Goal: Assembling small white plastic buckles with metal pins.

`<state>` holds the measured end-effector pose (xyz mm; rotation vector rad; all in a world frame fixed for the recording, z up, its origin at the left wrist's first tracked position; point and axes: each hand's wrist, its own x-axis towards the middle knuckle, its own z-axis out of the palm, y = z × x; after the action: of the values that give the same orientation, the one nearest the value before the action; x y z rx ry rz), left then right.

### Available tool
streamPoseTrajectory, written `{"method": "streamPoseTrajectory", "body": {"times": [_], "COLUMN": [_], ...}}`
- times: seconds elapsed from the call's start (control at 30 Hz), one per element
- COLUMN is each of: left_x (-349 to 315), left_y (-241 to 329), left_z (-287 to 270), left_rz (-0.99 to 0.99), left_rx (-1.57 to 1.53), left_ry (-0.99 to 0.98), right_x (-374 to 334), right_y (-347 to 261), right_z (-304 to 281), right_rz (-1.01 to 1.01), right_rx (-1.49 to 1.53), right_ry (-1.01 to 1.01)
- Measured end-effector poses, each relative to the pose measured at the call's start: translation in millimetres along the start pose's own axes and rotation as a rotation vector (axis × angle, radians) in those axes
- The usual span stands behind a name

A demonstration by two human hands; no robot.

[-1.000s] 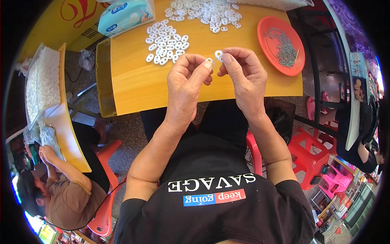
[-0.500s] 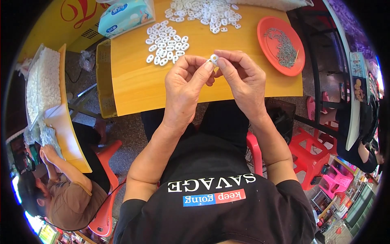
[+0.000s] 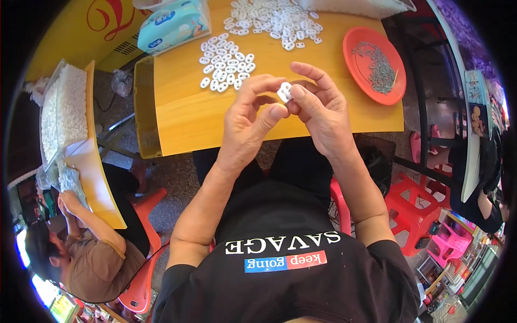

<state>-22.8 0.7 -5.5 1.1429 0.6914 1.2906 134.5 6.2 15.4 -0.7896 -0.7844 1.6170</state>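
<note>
A small white oval plastic piece with two holes (image 3: pixel 284 92) is pinched between thumb and fingers of my right hand (image 3: pixel 321 110), above the table's near edge. My left hand (image 3: pixel 249 121) is just left of it, its thumb and index finger parted around the piece. Whether the left index fingertip touches the piece, I cannot tell. Behind my left hand lies a loose cluster of similar white pieces (image 3: pixel 231 65). A bigger heap of white pieces (image 3: pixel 274 20) is at the table's far side. On the right, a red plate (image 3: pixel 353 70) holds many small grey metal parts (image 3: pixel 381 75).
A blue tissue pack (image 3: pixel 175 27) stands at the yellow table's (image 3: pixel 210 126) far left corner. A clear bag of white pieces (image 3: pixel 358 5) lies along the back. Left of me, another person (image 3: pixel 102 264) works at a side table (image 3: pixel 102 183). Red stools (image 3: pixel 417 207) are at right.
My left thumb and index finger have come apart from the white piece. The piece has turned in my right hand and now shows its two-holed face. The view has shifted slightly.
</note>
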Motion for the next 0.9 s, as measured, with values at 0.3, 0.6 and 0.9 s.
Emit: {"method": "streamPoseTrajectory", "body": {"times": [0.3, 0.6, 0.9], "left_x": [-10, -14, -10], "left_y": [-5, -8, 9], "left_z": [8, -1, -15], "left_rz": [-0.037, 0.047, -0.090], "left_rx": [-0.166, -0.222, -0.099], "left_ry": [-0.065, 0.049, 0.159], "right_x": [-7, -5, 9], "right_y": [5, 13, 18], "right_z": [7, 18, 21], "right_rz": [0.195, 0.237, 0.273], "right_rx": [0.216, 0.249, 0.209], "right_ry": [-0.081, -0.134, -0.111]}}
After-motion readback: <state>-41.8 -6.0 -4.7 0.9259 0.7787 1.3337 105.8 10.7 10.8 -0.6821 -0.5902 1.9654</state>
